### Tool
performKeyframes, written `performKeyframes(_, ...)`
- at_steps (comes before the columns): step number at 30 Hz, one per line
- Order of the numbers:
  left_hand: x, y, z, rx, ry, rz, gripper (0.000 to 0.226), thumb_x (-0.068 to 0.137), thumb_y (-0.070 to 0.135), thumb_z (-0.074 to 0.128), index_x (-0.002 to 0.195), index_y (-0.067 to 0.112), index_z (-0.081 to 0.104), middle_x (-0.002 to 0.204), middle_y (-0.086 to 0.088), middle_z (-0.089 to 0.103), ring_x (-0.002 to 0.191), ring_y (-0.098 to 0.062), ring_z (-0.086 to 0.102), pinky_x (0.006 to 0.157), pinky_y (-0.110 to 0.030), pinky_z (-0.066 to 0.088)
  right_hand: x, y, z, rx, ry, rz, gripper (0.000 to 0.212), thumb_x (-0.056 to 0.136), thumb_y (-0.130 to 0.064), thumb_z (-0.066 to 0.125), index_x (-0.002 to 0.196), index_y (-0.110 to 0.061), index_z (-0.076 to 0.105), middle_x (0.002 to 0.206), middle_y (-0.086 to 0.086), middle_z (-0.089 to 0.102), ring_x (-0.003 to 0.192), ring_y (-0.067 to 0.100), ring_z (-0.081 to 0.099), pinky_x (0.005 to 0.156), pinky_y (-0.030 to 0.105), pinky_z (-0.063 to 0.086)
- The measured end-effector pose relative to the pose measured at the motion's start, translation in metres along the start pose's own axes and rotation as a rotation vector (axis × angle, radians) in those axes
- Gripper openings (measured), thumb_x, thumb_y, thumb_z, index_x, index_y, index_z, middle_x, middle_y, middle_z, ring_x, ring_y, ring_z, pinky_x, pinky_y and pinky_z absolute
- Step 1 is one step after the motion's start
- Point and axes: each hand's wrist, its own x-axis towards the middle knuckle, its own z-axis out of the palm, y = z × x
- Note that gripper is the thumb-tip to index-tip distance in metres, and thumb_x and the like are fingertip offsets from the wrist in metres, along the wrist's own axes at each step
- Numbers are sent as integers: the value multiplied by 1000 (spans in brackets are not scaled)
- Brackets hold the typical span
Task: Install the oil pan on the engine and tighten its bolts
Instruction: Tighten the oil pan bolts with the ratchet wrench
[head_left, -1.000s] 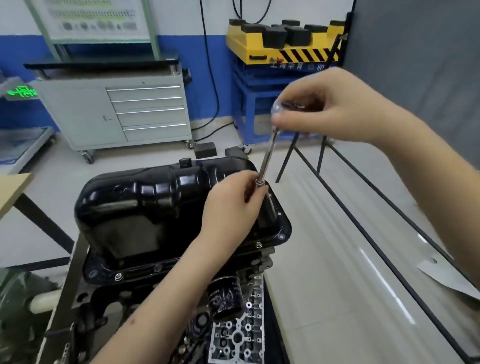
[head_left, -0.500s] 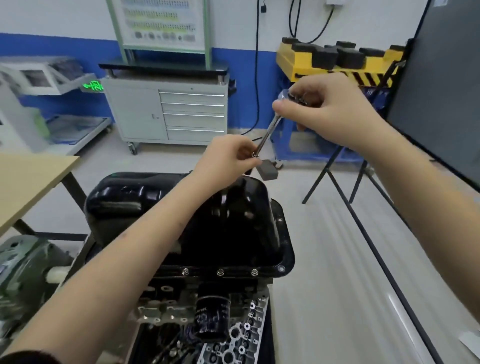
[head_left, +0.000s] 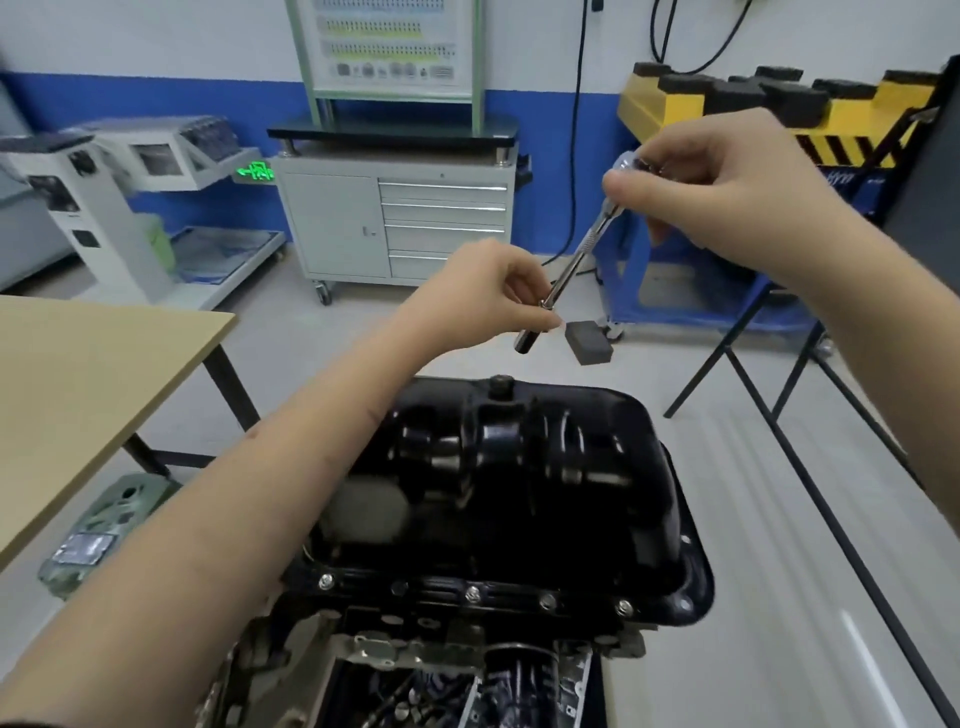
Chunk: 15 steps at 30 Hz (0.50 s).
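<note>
Ratchet w/ socket (head_left: 574, 265) now lifted clear of oil pan (head_left: 545, 467) — right hand (head_left: 727, 182) grips its head, left hand (head_left: 498, 296) pinches socket end — prob. moving to next bolt.

I can read no words or numbers; only a glowing green exit sign (head_left: 253, 170) with arrow and running figure, low on the blue wall band; the chart on the green-framed white board (head_left: 387, 44) is too small to read.

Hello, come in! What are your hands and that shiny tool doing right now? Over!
Right hand grips ratchet head, left hand pinches its socket end. Tool in air, off the oil pan. Near-edge bolts seated. Nothing blocking.
</note>
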Motion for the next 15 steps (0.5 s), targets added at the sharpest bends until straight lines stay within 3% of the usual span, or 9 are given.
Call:
performKeyframes(2,7,-15,-15,-40,0,-12,21,70,15,77,67,23,58,64,11,64,58,2,61,64,-16,53,18,-3,13,11,2,0,32,82,-47,58,86,-16,66,59,-2,61,48,0,50,49,8,38)
performKeyframes(7,21,-65,-41,-30,2,-50,14,71,14,77,72,17,63,72,0,68,65,-7,64,67,-23,52,57,-7,59,8,-22,16,41,76,-53,57,86,-14,67,74,15,65,65,19,63,67,37,52)
performKeyframes(9,26,-84,-48,-55,21,-94,18,69,13,77,67,20,61,65,3,66,56,0,59,64,-24,51,65,-4,75,30,-14,56,42,74,-54,59,86,-14,67,74,15,65,65,22,61,64,38,51)
performKeyframes(13,29,-109,-47,-198,19,-253,21,69,12,77,63,23,60,57,2,65,53,-7,59,57,-19,47,72,6,103,87,62,183,42,75,-49,62,78,-7,64,67,11,64,60,18,60,60,36,49)
performKeyframes(15,29,-117,-44,-163,-36,-281,20,70,13,76,63,22,60,56,4,64,53,-6,59,55,-15,45,73,14,117,104,65,236,31,77,-43,65,71,-13,62,63,4,62,60,20,58,59,31,47)
